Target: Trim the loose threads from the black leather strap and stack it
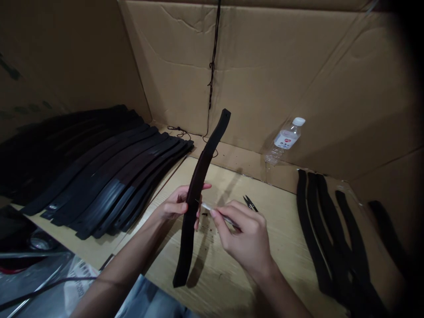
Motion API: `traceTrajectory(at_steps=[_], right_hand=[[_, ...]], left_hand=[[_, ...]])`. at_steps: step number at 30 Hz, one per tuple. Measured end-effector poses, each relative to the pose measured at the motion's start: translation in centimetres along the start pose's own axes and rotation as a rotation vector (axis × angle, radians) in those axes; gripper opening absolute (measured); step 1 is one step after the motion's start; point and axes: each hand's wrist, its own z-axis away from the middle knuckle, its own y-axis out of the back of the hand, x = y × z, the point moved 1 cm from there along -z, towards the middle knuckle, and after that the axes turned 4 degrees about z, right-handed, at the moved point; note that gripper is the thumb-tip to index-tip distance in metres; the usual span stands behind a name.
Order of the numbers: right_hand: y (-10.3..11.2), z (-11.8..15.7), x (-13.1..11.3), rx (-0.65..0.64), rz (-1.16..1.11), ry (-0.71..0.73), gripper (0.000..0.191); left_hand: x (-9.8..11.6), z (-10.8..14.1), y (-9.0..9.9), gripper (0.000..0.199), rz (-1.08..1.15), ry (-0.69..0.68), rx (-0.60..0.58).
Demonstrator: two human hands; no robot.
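Left hand (177,204) grips a long dark strap (198,194) mid-length, holding it nearly upright above the counter (285,229). Right hand (245,236) pinches a slim pale tool (212,208), its tip touching the strap's edge. Small snips (250,203) lie just behind the right hand. Stacked straps (99,176) far left; more straps (331,229) right. Water bottle (285,139) leans against cardboard wall.

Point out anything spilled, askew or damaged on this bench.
Dark crumbs lie scattered on the cardboard under the strap that the left hand holds. A water bottle leans tilted against the back wall. Nothing else stands out.
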Motion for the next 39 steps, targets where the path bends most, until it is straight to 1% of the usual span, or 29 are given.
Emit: traceTrajectory(at_steps=[4,10,15,17,20,23,28,31,33,36,39], right_hand=[[0.2,0.0,-0.1,-0.024,-0.007,-0.008,0.015],[0.2,0.0,0.1,-0.038,0.007,-0.036,0.015],[0.4,-0.1,0.1,-0.074,0.007,-0.053,0.017],[0.4,-0.1,0.1,-0.076,0.015,-0.061,0.016],[0.1,0.0,0.2,-0.049,0.022,-0.083,0.013],[-0.4,0.1,0.2,-0.011,0.007,-0.106,0.01],[-1.3,0.5,-0.2,0.045,0.005,-0.099,0.009],[-2.1,0.9,-0.3,0.073,0.044,-0.097,0.009],[-2.7,1.2,-0.4,0.105,0.081,-0.076,0.008],[-3.4,1.6,-0.3,0.155,0.147,-0.02,0.008],[-3.8,1.8,-0.2,0.179,0.211,0.02,0.008]], left_hand=[[-0.1,0.0,0.1,0.072,-0.004,0.004,-0.022],[-0.3,0.3,0.4,0.073,-0.014,0.009,-0.014],[0.0,0.0,0.1,0.07,-0.001,0.012,-0.053],[0.1,-0.2,0.0,0.069,0.006,0.021,-0.051],[0.1,-0.3,-0.1,0.067,0.02,0.025,-0.029],[-0.1,-0.4,0.1,0.068,0.01,-0.009,-0.002],[-0.6,-0.5,0.2,0.069,-0.031,-0.064,0.047],[-0.8,-0.6,0.1,0.067,-0.051,-0.083,0.12],[-0.8,-0.7,0.1,0.066,-0.067,-0.079,0.159],[-1.0,-0.9,0.2,0.063,-0.116,-0.063,0.176],[-1.4,-1.1,0.3,0.062,-0.158,-0.085,0.201]])
